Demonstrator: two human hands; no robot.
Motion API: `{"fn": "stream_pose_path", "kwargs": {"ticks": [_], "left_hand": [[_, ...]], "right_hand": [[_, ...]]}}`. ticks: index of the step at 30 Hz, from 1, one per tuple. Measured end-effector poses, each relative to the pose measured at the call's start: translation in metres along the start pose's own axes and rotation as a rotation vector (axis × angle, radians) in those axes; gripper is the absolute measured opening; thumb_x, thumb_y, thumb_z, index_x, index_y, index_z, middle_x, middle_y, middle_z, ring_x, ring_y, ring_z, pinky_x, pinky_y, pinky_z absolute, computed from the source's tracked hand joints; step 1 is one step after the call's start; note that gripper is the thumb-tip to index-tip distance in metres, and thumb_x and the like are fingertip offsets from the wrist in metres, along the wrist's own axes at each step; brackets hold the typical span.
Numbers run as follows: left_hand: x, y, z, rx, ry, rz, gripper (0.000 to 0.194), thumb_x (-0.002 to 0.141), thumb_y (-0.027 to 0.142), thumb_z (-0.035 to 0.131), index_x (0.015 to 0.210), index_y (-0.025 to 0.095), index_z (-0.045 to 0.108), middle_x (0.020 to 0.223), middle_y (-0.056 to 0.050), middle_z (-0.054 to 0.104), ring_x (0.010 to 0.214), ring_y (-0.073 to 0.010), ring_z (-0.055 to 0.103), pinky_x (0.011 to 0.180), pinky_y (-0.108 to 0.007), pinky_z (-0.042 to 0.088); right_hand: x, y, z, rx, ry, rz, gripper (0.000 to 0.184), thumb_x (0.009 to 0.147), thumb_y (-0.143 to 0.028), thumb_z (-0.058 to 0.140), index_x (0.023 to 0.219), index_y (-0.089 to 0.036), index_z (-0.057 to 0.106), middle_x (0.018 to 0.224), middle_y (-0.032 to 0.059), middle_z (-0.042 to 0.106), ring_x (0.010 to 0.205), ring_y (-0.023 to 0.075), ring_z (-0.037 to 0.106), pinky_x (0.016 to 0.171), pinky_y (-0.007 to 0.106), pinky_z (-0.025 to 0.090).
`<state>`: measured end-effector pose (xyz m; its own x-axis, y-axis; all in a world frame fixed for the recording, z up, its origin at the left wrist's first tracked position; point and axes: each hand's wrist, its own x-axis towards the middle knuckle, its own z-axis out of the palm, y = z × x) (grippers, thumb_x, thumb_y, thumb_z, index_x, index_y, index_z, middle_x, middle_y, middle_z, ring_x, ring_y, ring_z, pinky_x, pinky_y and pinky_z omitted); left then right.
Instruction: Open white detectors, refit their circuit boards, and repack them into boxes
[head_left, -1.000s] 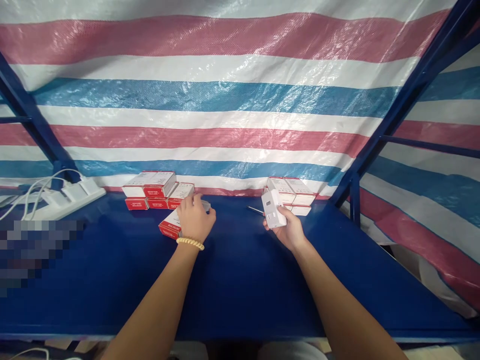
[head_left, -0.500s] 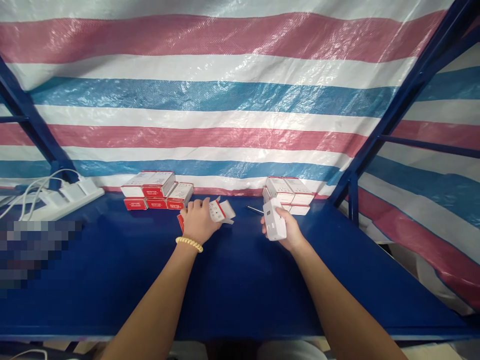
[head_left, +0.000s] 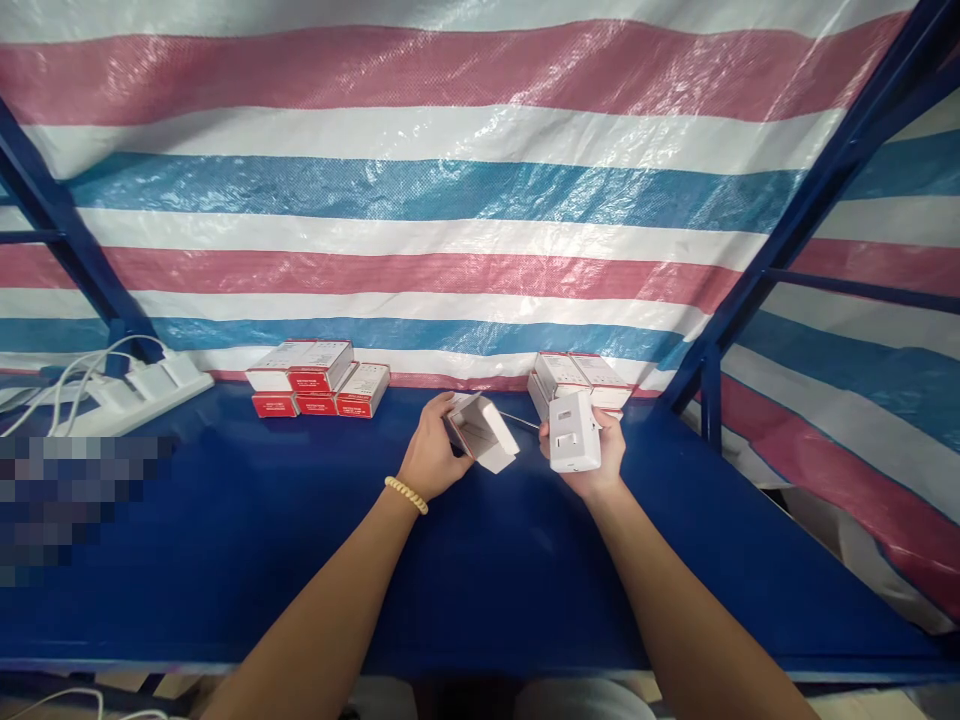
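Your left hand (head_left: 435, 455) is partly closed around an open box (head_left: 480, 432), fingers and thumb on its sides, its open end facing your right hand (head_left: 596, 465). That right hand is curled around a white device (head_left: 574, 432), which you hold tilted just beside the box (the two are apart). Both are above the blue table (head_left: 480, 560). A thin rod (head_left: 519, 419) shows between them. Behind the device sits a stack of boxes (head_left: 581, 375); farther left, red and white boxes (head_left: 319, 380) are piled near a power strip (head_left: 139, 398) with white plugs and cables.
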<state>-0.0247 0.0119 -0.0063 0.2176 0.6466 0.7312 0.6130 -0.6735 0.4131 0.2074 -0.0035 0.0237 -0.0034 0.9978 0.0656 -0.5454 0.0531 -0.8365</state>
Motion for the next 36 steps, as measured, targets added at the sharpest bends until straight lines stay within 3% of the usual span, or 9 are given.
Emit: {"fn": "stream_pose_path", "kwargs": {"ticks": [4, 10, 15, 22, 25, 27, 30, 33, 36], "left_hand": [[-0.001, -0.004, 0.003, -0.033, 0.059, -0.07, 0.089, 0.063, 0.035, 0.076, 0.132, 0.018, 0.024, 0.134, -0.018, 0.042, 0.119, -0.0307, 0.052, 0.094, -0.045, 0.047], [0.003, -0.001, 0.001, 0.179, 0.106, 0.028, 0.069, 0.061, 0.015, 0.07, 0.125, 0.017, 0.042, 0.124, -0.014, 0.054, 0.117, -0.031, 0.051, 0.099, -0.046, 0.041], [0.004, 0.005, -0.001, 0.338, 0.105, 0.028, 0.066, 0.061, 0.016, 0.068, 0.125, 0.018, 0.051, 0.119, -0.013, 0.056, 0.109, -0.0321, 0.053, 0.093, -0.045, 0.04], [0.002, 0.018, 0.002, 0.446, 0.068, 0.044, 0.058, 0.068, 0.023, 0.066, 0.125, 0.019, 0.054, 0.116, -0.014, 0.057, 0.106, -0.0319, 0.053, 0.086, -0.044, 0.038], [0.001, 0.022, 0.007, 0.46, 0.02, 0.084, 0.056, 0.069, 0.021, 0.065, 0.124, 0.019, 0.055, 0.115, -0.014, 0.058, 0.105, -0.031, 0.053, 0.086, -0.043, 0.037], [0.0, 0.022, 0.01, 0.46, -0.003, 0.117, 0.055, 0.07, 0.02, 0.064, 0.123, 0.019, 0.055, 0.115, -0.013, 0.059, 0.106, -0.0303, 0.053, 0.087, -0.042, 0.037], [0.0, 0.02, 0.01, 0.452, 0.02, 0.12, 0.056, 0.069, 0.02, 0.065, 0.124, 0.018, 0.055, 0.114, -0.013, 0.06, 0.106, -0.0296, 0.053, 0.088, -0.042, 0.037], [0.001, 0.021, 0.007, 0.436, 0.07, 0.1, 0.057, 0.068, 0.023, 0.067, 0.124, 0.017, 0.056, 0.113, -0.013, 0.06, 0.104, -0.0291, 0.054, 0.087, -0.041, 0.037], [0.002, 0.023, 0.006, 0.408, 0.108, 0.083, 0.057, 0.068, 0.026, 0.068, 0.123, 0.017, 0.056, 0.112, -0.012, 0.061, 0.103, -0.0288, 0.055, 0.086, -0.04, 0.038]], "right_hand": [[0.004, 0.002, -0.005, 0.143, -0.067, 0.01, 0.034, 0.07, -0.051, 0.052, 0.083, -0.021, 0.06, 0.068, 0.0058, 0.068, 0.05, 0.0182, 0.059, 0.041, 0.027, 0.044], [0.006, 0.008, -0.004, 0.128, -0.024, -0.091, 0.03, 0.073, -0.044, 0.059, 0.094, -0.022, 0.06, 0.072, 0.0038, 0.07, 0.061, 0.0202, 0.066, 0.047, 0.029, 0.053], [0.005, 0.015, -0.001, 0.056, -0.057, -0.094, 0.044, 0.069, -0.033, 0.072, 0.109, -0.027, 0.054, 0.079, -0.0023, 0.069, 0.069, 0.0195, 0.069, 0.051, 0.032, 0.059], [0.01, 0.028, 0.002, -0.151, 0.141, -0.116, 0.039, 0.071, -0.047, 0.074, 0.094, -0.02, 0.058, 0.091, 0.004, 0.07, 0.079, 0.0189, 0.07, 0.06, 0.03, 0.063], [0.012, 0.035, 0.002, -0.352, 0.149, -0.088, 0.043, 0.075, -0.058, 0.065, 0.092, -0.02, 0.054, 0.075, 0.0033, 0.068, 0.06, 0.0173, 0.067, 0.044, 0.027, 0.057], [0.011, 0.041, 0.001, -0.506, 0.113, -0.051, 0.046, 0.079, -0.064, 0.054, 0.091, -0.02, 0.05, 0.063, -0.0004, 0.063, 0.042, 0.013, 0.058, 0.031, 0.022, 0.043], [0.011, 0.047, -0.001, -0.644, 0.007, -0.044, 0.043, 0.081, -0.062, 0.051, 0.097, -0.022, 0.047, 0.064, -0.0042, 0.059, 0.036, 0.0083, 0.05, 0.029, 0.018, 0.029], [0.01, 0.049, -0.001, -0.657, -0.045, -0.092, 0.048, 0.081, -0.057, 0.055, 0.112, -0.025, 0.037, 0.061, -0.0078, 0.056, 0.038, 0.0092, 0.049, 0.033, 0.018, 0.029], [0.009, 0.047, 0.001, -0.628, -0.024, -0.182, 0.051, 0.08, -0.054, 0.058, 0.114, -0.027, 0.031, 0.057, -0.0104, 0.05, 0.04, 0.0102, 0.047, 0.038, 0.02, 0.033]]}}
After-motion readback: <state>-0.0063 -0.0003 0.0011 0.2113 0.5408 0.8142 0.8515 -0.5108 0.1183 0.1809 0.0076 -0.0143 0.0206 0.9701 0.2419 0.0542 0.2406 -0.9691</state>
